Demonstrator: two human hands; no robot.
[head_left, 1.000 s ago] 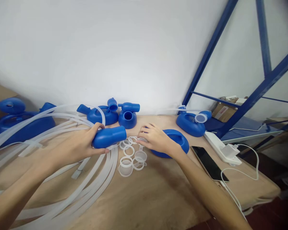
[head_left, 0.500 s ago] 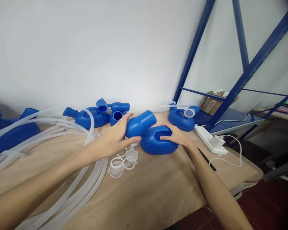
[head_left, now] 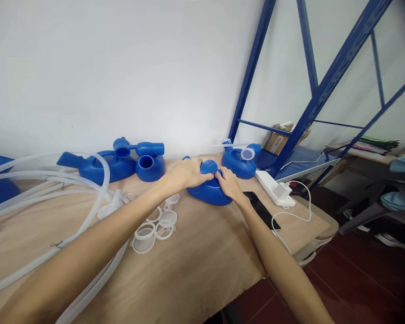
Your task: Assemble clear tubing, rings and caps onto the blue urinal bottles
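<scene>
A blue plastic urinal bottle (head_left: 209,194) with a looped handle stands on the wooden table, between my hands. My left hand (head_left: 188,173) is closed around the blue angled spout (head_left: 208,167) at the bottle's top, covering most of it. From the right, my right hand (head_left: 228,182) grips the bottle near its handle, the fingers close to the left thumb. How the spout meets the bottle is hidden by my hands. Several translucent plastic caps with rings (head_left: 145,238) lie on the table to the left, below my left forearm.
Other blue bottles (head_left: 108,166) stand along the wall, and an open-mouthed one (head_left: 150,168) is nearer. One with a white cap (head_left: 239,162) is at right. Clear tubing (head_left: 97,198) coils at left. A phone (head_left: 261,210), power strip (head_left: 273,188) and blue rack (head_left: 253,67) are at right.
My left hand has turned the spout and brought it over the bottle, closer to my right hand. The view has shifted right, showing more of the phone.
</scene>
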